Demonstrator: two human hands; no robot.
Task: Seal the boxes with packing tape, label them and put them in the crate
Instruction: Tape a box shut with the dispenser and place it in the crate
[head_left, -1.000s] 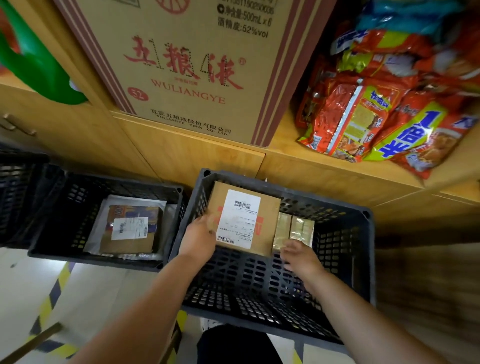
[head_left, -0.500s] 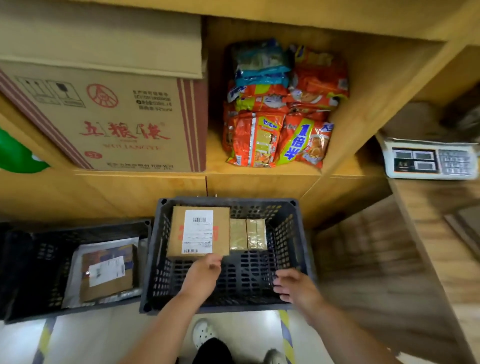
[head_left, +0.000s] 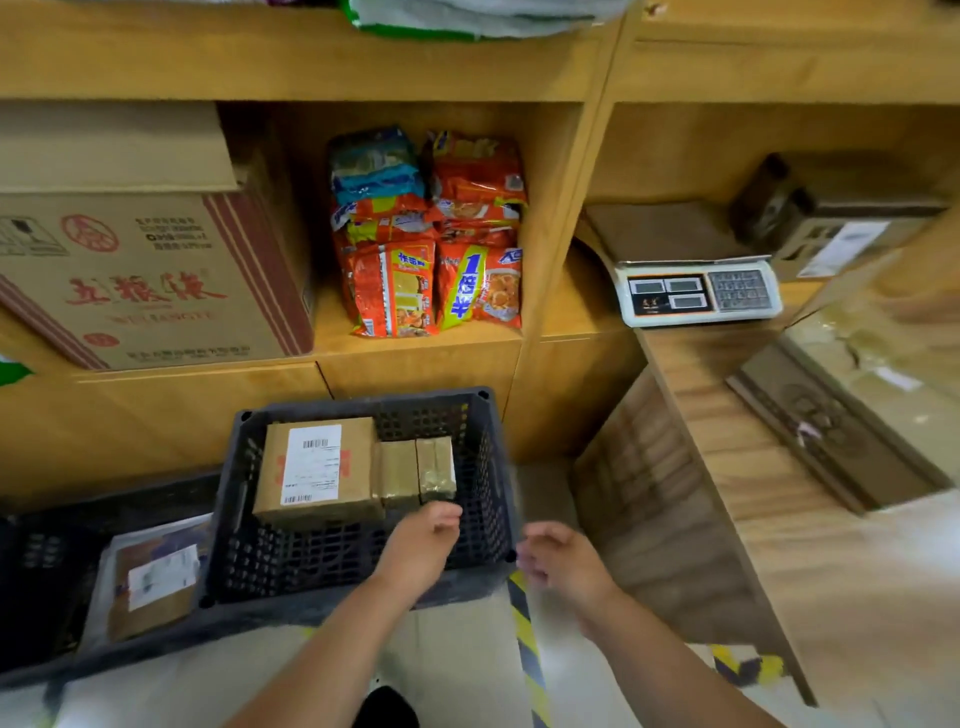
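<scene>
A labelled cardboard box (head_left: 318, 470) lies in the far left part of the dark plastic crate (head_left: 483, 467) on the floor. Beside it on the right sit two small taped parcels (head_left: 418, 470). My left hand (head_left: 423, 545) hovers over the crate's near right part, fingers relaxed, holding nothing and clear of the box. To the right of the crate's near corner, my right hand (head_left: 563, 564) is outside the crate with loose fingers and nothing in it.
A second dark crate (head_left: 31, 587) at the left holds a labelled parcel (head_left: 156, 587). Behind stand wooden shelves with a large printed carton (head_left: 140, 280) and noodle packs (head_left: 431, 239). A scale (head_left: 696, 291) sits on the wooden counter (head_left: 753, 467) at the right. Yellow-black tape (head_left: 524, 634) marks the floor.
Both hands let go of the labelled box, left it in the crate and drew back toward me. The camera rose and turned right, bringing the counter and scale into view.
</scene>
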